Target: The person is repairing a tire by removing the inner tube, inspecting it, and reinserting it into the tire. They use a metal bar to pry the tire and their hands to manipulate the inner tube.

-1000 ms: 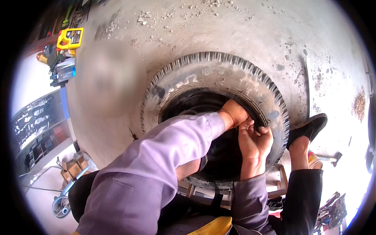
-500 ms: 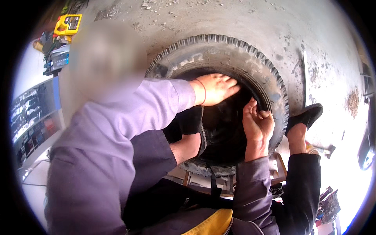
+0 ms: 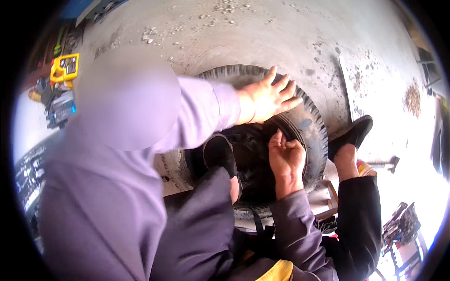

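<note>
A large black tyre (image 3: 313, 122) with chunky tread lies on its side before me, its dark opening facing up. My left hand (image 3: 269, 97) is spread flat over the far sidewall, fingers apart and nothing in them; whether the palm presses on the rubber I cannot tell. At the opening's right side, the bent fingers of my right hand (image 3: 287, 157) hook over the tyre's inner edge, and their tips are partly hidden. My left foot in a black shoe (image 3: 220, 152) is at the left of the opening. The other shoe (image 3: 352, 136) rests outside, to the right.
A long thin metal bar (image 3: 346, 89) lies on the floor at the right, with a hammer (image 3: 386, 165) nearer me. Dark machinery (image 3: 401, 225) stands at the lower right. A yellow case (image 3: 64, 68) is far left. A blurred patch hides the area above my left forearm.
My left hand has come up out of the tyre's opening onto the far sidewall, its fingers spreading. The right hand keeps its hold on the inner edge. The whole view has shifted.
</note>
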A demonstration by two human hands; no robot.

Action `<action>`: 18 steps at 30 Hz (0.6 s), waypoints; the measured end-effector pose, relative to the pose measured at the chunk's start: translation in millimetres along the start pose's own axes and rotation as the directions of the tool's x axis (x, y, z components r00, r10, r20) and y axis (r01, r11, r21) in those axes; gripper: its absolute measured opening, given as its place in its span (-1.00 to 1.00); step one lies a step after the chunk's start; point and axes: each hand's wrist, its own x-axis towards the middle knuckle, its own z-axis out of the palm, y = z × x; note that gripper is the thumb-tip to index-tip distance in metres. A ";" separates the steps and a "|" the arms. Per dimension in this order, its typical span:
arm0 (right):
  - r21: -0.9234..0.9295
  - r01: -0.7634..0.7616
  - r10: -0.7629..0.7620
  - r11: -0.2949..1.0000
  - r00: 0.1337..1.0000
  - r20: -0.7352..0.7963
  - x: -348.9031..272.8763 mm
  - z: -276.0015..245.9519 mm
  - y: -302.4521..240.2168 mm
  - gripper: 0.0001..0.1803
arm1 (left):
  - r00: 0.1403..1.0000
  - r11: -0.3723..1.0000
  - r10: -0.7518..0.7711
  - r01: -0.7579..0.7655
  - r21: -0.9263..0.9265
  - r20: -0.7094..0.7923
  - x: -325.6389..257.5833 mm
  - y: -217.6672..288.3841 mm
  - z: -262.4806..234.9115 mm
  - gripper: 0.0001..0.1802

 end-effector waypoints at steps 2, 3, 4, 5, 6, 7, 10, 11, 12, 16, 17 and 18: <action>0.014 0.002 -0.002 1.000 1.000 0.007 19.5 -16.7 -0.4 -0.67 | 0.983 0.996 -0.092 0.087 -0.037 -0.156 3.8 12.3 29.1 -0.26; 0.021 0.038 -0.037 0.999 0.999 -0.005 13.2 -8.8 2.0 -0.69 | 0.968 0.989 -0.135 0.118 -0.088 -0.212 6.5 19.1 35.1 -0.29; 0.000 0.060 -0.060 0.998 0.998 0.005 15.9 -10.3 1.9 -0.69 | 0.948 0.978 -0.185 0.152 -0.143 -0.260 8.7 25.2 41.7 -0.31; -0.022 0.083 -0.082 0.996 0.996 0.027 16.9 -10.7 1.1 -0.69 | 0.928 0.971 -0.221 0.180 -0.158 -0.301 16.4 28.1 39.5 -0.36; -0.048 0.105 -0.103 0.993 0.993 0.049 17.0 -13.0 0.5 -0.69 | 0.928 0.972 -0.212 0.169 -0.162 -0.307 19.0 28.9 39.0 -0.37; -0.135 0.105 -0.092 0.985 0.991 0.099 17.6 -30.4 0.7 -0.67 | 0.927 0.973 -0.207 0.161 -0.166 -0.314 20.6 28.8 39.0 -0.37; -0.540 0.568 -0.251 -0.621 0.508 0.824 -14.1 -34.2 31.2 -0.40 | 0.930 0.969 -0.215 0.164 -0.187 -0.299 11.9 33.3 44.1 -0.38; -0.363 0.488 -0.097 -0.794 0.489 0.867 -16.3 -35.4 33.2 -0.27 | 0.928 0.965 -0.218 0.158 -0.210 -0.301 12.0 32.7 41.1 -0.38; -0.298 0.393 -0.051 -0.870 0.529 0.847 -19.2 -32.5 40.0 -0.21 | 0.927 0.960 -0.221 0.152 -0.234 -0.303 10.7 32.3 38.6 -0.38; -0.226 0.244 -0.062 -0.943 0.539 0.840 8.4 -36.6 36.0 -0.18 | 0.927 0.961 -0.200 0.122 -0.249 -0.316 8.1 35.3 37.5 -0.38; -0.227 0.214 -0.073 -0.950 0.554 0.830 12.8 -39.5 36.2 -0.18 | 0.919 0.966 -0.199 0.126 -0.225 -0.340 9.6 32.8 37.9 -0.38; -0.255 0.155 -0.122 -0.954 0.574 0.809 16.9 -41.3 34.3 -0.16 | 0.918 0.963 -0.203 0.126 -0.236 -0.340 10.0 35.7 39.6 -0.38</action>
